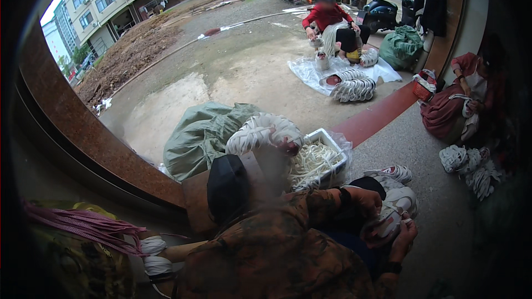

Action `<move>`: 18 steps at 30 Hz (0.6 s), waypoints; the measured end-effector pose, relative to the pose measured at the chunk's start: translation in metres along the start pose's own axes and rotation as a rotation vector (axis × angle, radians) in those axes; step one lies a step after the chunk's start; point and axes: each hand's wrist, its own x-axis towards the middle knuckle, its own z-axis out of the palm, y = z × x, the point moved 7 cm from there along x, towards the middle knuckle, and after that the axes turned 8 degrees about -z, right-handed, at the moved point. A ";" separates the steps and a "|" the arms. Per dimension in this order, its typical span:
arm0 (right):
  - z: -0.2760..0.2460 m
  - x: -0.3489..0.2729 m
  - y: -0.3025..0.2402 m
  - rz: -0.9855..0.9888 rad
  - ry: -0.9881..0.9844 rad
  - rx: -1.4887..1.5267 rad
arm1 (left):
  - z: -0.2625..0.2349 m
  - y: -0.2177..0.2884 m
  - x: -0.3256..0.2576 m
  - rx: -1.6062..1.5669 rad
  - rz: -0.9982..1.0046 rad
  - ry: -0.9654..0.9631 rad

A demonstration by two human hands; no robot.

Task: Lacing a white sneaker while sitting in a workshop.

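Observation:
Neither of my hands shows. Directly before me a co-worker in a brown camouflage jacket [249, 260] and dark cap sits, seen from above and behind. This person's two hands [406, 232] hold a white shoe [390, 218] above the lap, with fingers at its lacing. Another white shoe [396, 173] lies just beyond. Close by at the lower left, a bundle of pink laces [91, 226] lies over a yellowish patterned sack [83, 260]. Next to the laces are two wound white bundles [154, 245], on what looks like a tan wooden bar.
A white foam box [341, 158] of loose laces stands beyond the co-worker, beside a ring of white shoes [266, 132] and a green sack [202, 135]. Two other people work with shoes, one on plastic sheeting [302, 69], one at right near piled shoes [471, 166]. A granite-edged doorway [105, 127] curves at left.

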 end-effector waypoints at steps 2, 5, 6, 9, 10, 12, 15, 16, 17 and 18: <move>0.002 -0.001 -0.003 -0.035 -0.007 -0.140 | 0.000 0.002 0.005 -0.100 -0.001 0.057; 0.002 -0.002 -0.004 -0.047 -0.038 -0.378 | -0.005 0.003 0.010 -0.181 0.016 0.171; 0.001 -0.003 -0.002 0.005 -0.055 -0.471 | -0.007 0.005 0.011 -0.196 0.058 0.207; 0.004 -0.005 -0.009 -0.078 -0.088 -0.500 | -0.007 0.006 0.013 -0.146 0.094 0.243; 0.002 -0.006 -0.010 -0.068 -0.074 -0.513 | -0.006 0.006 0.013 -0.148 0.093 0.243; 0.002 -0.008 -0.013 -0.094 -0.060 -0.625 | -0.007 0.006 0.010 -0.125 0.077 0.264; 0.004 -0.009 -0.018 -0.135 -0.047 -0.581 | -0.006 0.013 0.002 -0.089 0.104 0.280; 0.004 -0.009 -0.019 -0.135 -0.045 -0.581 | -0.005 0.016 -0.001 -0.097 0.108 0.270; 0.004 -0.009 -0.018 -0.109 -0.053 -0.590 | -0.004 0.016 -0.003 -0.121 0.090 0.270; 0.005 -0.009 -0.017 -0.084 -0.061 -0.600 | -0.004 0.017 -0.004 -0.144 0.072 0.271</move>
